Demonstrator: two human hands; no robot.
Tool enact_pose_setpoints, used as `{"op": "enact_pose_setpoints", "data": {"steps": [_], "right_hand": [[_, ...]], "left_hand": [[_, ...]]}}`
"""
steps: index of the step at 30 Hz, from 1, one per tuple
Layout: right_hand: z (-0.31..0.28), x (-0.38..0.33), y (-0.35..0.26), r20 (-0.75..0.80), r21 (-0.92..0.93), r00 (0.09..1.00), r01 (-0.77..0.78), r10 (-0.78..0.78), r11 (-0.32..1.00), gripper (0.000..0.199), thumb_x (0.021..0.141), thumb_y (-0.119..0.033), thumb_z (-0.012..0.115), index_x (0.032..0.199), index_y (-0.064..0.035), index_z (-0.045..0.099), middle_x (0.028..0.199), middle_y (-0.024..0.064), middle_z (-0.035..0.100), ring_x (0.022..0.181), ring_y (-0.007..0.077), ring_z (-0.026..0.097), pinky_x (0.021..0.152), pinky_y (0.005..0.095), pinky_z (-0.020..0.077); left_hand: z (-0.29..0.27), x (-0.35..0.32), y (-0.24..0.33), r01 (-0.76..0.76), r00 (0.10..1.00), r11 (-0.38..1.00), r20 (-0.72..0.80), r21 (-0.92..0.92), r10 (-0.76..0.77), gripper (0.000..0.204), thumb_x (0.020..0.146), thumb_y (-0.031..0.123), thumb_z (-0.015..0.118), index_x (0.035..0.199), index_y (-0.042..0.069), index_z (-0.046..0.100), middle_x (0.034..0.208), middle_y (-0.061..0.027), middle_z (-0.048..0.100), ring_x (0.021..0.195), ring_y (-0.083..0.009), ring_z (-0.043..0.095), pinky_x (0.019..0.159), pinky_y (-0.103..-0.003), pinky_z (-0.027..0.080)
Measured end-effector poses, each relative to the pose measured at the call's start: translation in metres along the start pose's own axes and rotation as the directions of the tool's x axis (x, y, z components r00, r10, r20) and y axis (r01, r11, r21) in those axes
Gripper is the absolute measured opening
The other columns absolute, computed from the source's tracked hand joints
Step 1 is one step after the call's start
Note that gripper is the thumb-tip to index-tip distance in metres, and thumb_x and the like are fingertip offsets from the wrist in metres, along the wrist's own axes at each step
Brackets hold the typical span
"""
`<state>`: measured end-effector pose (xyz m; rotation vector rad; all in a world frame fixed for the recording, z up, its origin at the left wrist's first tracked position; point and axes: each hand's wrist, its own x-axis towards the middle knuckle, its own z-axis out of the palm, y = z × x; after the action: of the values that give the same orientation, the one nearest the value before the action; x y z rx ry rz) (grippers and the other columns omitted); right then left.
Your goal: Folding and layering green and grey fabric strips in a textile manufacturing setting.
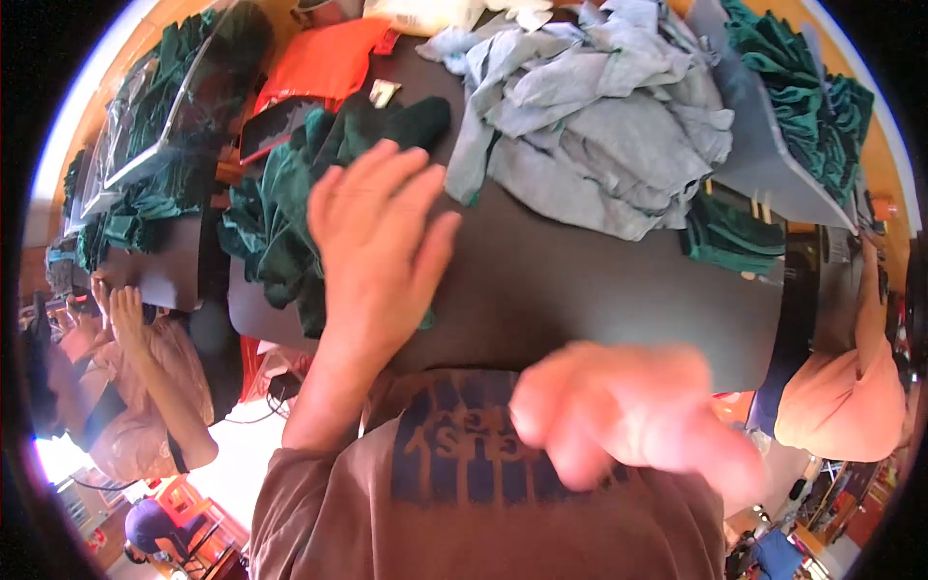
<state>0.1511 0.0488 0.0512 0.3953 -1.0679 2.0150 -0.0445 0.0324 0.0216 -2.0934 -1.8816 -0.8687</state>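
Observation:
My left hand [372, 232] is open, its fingers spread, palm down over a crumpled heap of dark green velvety cloth [275, 217] at the left of the dark table. The hand hides part of that cloth. My right hand [628, 416] is raised over my lap, close to the camera and in front of my brown shirt. Motion smears its fingers, so whether it holds anything cannot be made out. Past both hands lies a large pile of pale grey-blue cloth pieces [590, 126]. A small bundle of folded green cloth [733, 240] lies to its right.
An orange-red bag [319, 63] lies at the back left, near a dark flat item with a red edge [275, 129]. Grey upright panels [749, 126] with green cloth stand at the right. People work at left [145, 387] and right [841, 396].

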Motion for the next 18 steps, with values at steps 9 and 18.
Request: {"op": "enact_pose_setpoints", "data": {"steps": [9,18], "right_hand": [[-0.024,-0.040,-0.006,-0.563,0.242,0.716,-0.335,0.413,0.910,0.024,0.088,-0.017,0.052,0.104,0.0013,0.055,0.083,0.0052,0.057,0.080,0.0129,0.052,0.077,0.0259,0.0412],[-0.037,-0.035,-0.011,-0.400,-0.883,0.911,-0.353,-0.102,0.310,0.044,0.075,-0.013,0.066,0.115,-0.0007,0.050,0.115,0.0141,0.050,0.111,0.0259,0.045,0.096,0.0334,0.0306]], "left_hand": [[0.041,0.018,0.009,-0.066,0.939,0.973,0.344,0.219,-0.014,0.032,0.073,0.006,0.055,0.104,0.007,0.055,0.089,-0.0062,0.056,0.088,-0.0217,0.055,0.091,-0.043,0.032],[-0.029,0.017,0.047,0.596,0.796,0.158,0.606,-0.787,0.019,0.030,0.076,-0.005,0.050,0.105,-0.002,0.058,0.090,-0.0081,0.060,0.088,-0.0158,0.056,0.077,-0.026,0.041]]}}
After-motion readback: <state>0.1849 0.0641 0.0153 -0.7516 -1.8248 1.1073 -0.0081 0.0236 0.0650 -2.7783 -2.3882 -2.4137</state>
